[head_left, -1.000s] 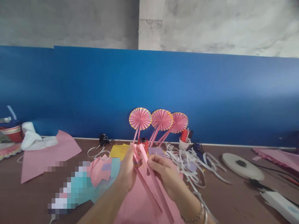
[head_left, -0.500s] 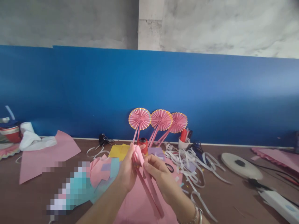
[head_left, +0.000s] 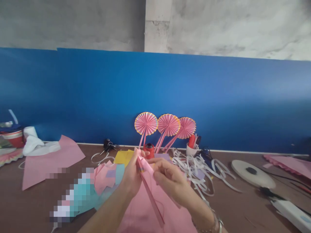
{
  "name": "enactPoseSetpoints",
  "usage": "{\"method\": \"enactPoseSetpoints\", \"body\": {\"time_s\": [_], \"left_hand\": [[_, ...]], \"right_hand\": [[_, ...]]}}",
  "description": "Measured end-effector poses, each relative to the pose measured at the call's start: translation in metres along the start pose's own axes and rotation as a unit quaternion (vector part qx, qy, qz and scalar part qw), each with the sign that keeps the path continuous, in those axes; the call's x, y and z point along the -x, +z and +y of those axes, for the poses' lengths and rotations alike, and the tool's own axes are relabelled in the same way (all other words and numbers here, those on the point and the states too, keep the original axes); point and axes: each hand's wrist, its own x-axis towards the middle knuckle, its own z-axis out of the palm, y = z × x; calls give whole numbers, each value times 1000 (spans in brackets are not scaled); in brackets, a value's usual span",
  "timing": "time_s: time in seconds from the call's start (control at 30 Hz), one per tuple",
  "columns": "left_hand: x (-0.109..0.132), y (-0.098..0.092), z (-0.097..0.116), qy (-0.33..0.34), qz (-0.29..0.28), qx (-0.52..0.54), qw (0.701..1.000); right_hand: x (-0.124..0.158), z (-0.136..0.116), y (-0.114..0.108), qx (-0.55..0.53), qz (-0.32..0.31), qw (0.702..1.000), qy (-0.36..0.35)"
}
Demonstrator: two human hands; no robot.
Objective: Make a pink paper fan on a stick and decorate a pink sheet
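Observation:
My left hand (head_left: pixel 132 177) is closed around the upper end of a folded pink paper fan (head_left: pixel 146 166), whose pleated edge shows a little at the palm. The thumb and fingers of my right hand (head_left: pixel 168 178) pinch the fan's pink outer strip. A long pink paper strip (head_left: pixel 153 200) slants down from between the hands. Beneath them lies a large pink paper sheet (head_left: pixel 136 213). Behind the hands, round pleated pink fans lean against the blue panel, among them a left fan (head_left: pixel 146 123), a middle fan (head_left: pixel 169 125) and a right fan (head_left: pixel 187 127).
A red thread spool (head_left: pixel 149 150) stands just past the hands. Tangled white strips (head_left: pixel 199 171) and a cup of pens (head_left: pixel 191 149) lie rightward, with a white round lid-like disc (head_left: pixel 252 174) beyond. Keys (head_left: pixel 109 145), yellow paper (head_left: pixel 123 157) and pink paper (head_left: pixel 53 163) are leftward.
My right hand has turned over the folded fan and pulled its pink strip slightly to the right. One of the two hanging strip ends is now covered by that hand. My left hand stays put.

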Motion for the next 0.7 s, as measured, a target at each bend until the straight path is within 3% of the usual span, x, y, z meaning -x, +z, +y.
{"method": "enactPoseSetpoints", "body": {"time_s": [0.17,0.4,0.5,0.6,0.7], "left_hand": [[-2,-3,-2,-24,-19,30,999],[-5,-2,-1,-48,-18,65,997],[-7,-3,-1,4,-9,65,998],[-6,-4,-2,39,-7,58,998],[2,-1,-4,25,-24,19,999]], "right_hand": [[7,-2,8,196,-54,978,-57],[15,-12,6,239,-114,962,-70],[16,-10,9,196,-125,972,-19],[11,-2,14,65,-35,995,73],[1,7,14,-97,57,986,124]]}}
